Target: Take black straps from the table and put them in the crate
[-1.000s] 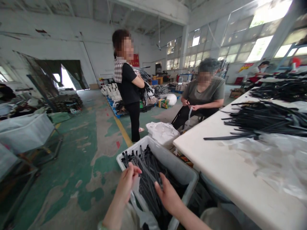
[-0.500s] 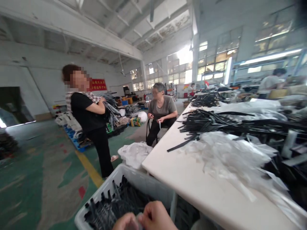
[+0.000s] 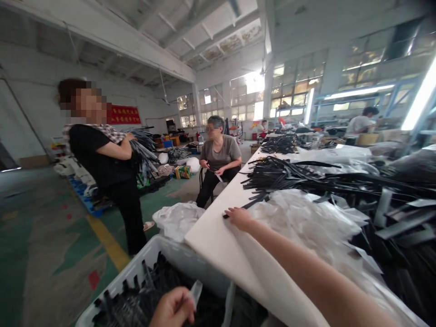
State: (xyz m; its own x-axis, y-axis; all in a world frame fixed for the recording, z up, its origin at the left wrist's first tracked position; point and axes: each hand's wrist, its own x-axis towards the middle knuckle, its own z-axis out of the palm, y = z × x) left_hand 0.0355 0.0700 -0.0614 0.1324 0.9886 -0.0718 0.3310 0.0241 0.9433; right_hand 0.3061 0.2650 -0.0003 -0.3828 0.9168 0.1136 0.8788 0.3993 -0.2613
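Observation:
My right hand [image 3: 240, 217] reaches out over the white table [image 3: 211, 240] and rests palm down at the near end of a black strip [image 3: 254, 202], beside a heap of clear plastic sleeves [image 3: 306, 222]. Whether its fingers grip the strip I cannot tell. My left hand [image 3: 173, 309] stays low at the bottom edge, pinching a clear plastic sleeve [image 3: 196, 290] above a white bin [image 3: 136, 272] full of black strips [image 3: 136, 304].
A large pile of black strips [image 3: 306, 177] covers the table further back. One person [image 3: 105, 159] stands at left hugging a bundle of strips; another person [image 3: 218, 163] sits at the table's far end. A white bag [image 3: 177, 218] lies on the floor.
My right hand left the left hand over the bin and stretched out onto the table to the black strip. The view swung slightly further right.

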